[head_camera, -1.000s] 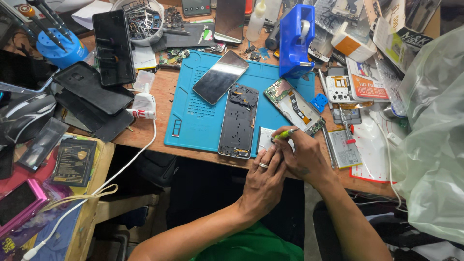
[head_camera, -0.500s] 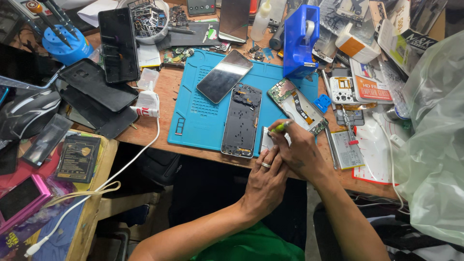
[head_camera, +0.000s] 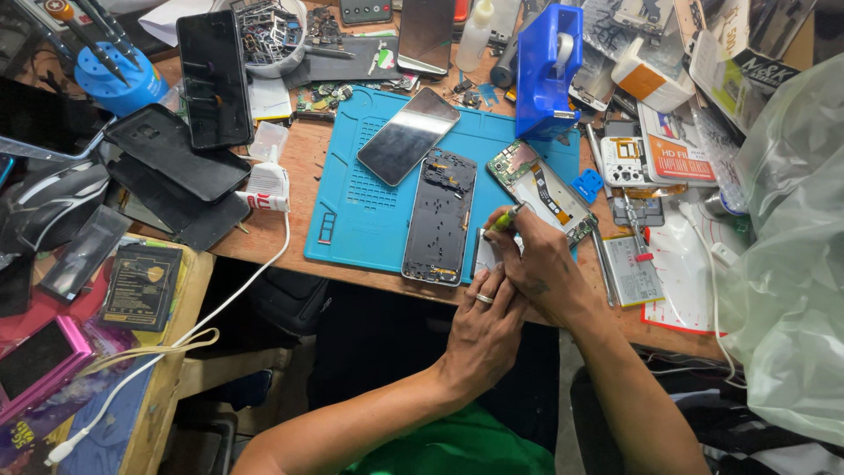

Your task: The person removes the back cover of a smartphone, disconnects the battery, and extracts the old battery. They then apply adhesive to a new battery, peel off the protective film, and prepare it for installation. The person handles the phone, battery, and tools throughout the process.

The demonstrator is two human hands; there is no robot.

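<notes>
Light falls bright and even from above onto my bench (head_camera: 299,167), with warm colour on the wood and strong blue on the mat (head_camera: 369,220). The glass of the phone screen (head_camera: 407,136) on the mat catches a pale sheen, and the clear plastic bag (head_camera: 782,264) at my right glares whitish. Under the bench edge it is dark, almost black. My hands (head_camera: 514,290) are sharp, with only soft shadows under them. The picture bends outward at the corners, where the small things smear a little.
</notes>
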